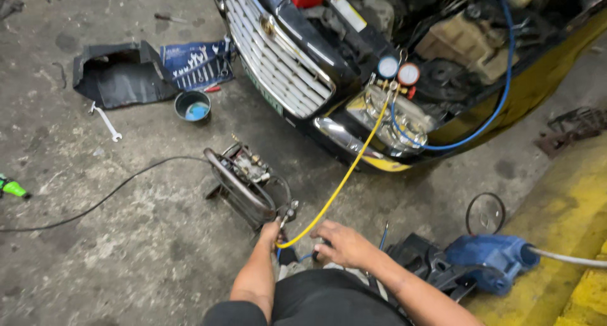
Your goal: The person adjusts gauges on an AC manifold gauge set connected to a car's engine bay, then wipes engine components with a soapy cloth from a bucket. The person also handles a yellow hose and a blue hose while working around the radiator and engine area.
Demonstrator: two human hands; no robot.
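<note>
A thin yellow hose (344, 180) ran in a long curve from the round gauges (398, 70) hung on the car (284, 67) down to the grimy metal pump (246, 184) on the concrete floor (126, 237). The left hand (272, 231) reached forward, its fingers pinched on the hose end at the pump's fitting. The right hand (341, 244) lay palm down just beside it, fingers loosely curled; whether it gripped anything could not be told. A blue hose (499, 79) looped through the engine bay.
</note>
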